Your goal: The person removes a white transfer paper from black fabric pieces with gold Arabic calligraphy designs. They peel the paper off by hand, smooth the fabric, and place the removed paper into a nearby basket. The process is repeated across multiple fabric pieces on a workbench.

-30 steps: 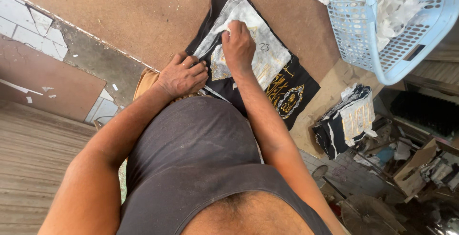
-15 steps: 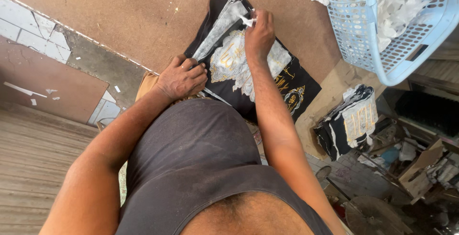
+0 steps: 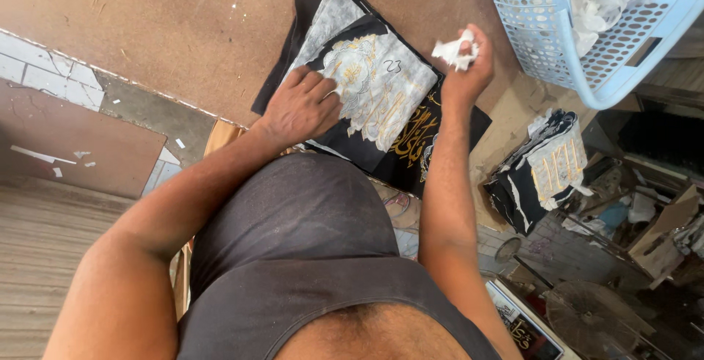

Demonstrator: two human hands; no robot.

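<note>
Pressing down flat, the left hand [image 3: 301, 107] rests on the near left side of the black cloth [image 3: 381, 103], its fingers spread a little and holding nothing, just pinning the top piece in place. This cloth lies on top of a small pile of the same kind on the brown board [image 3: 161, 30]. It has gold stitching, with thin white backing paper [image 3: 389, 85] stuck over the pattern.

Just past the far right edge of the cloth, the right hand [image 3: 466, 67] is lifted up with its fingers closed tight around a crumpled scrap of white paper [image 3: 453, 50].

The paper looks very light and thin, and it probably rips easily, so a loose edge or corner seems the best place to pinch it. The cloth looks soft and floppy and would likely slide if it were not held down.

Farther off, beyond the cloth on the right, stands a blue basket [image 3: 587, 59] with more white scraps inside. Below it sits another stack of cloths [image 3: 546, 169].
</note>
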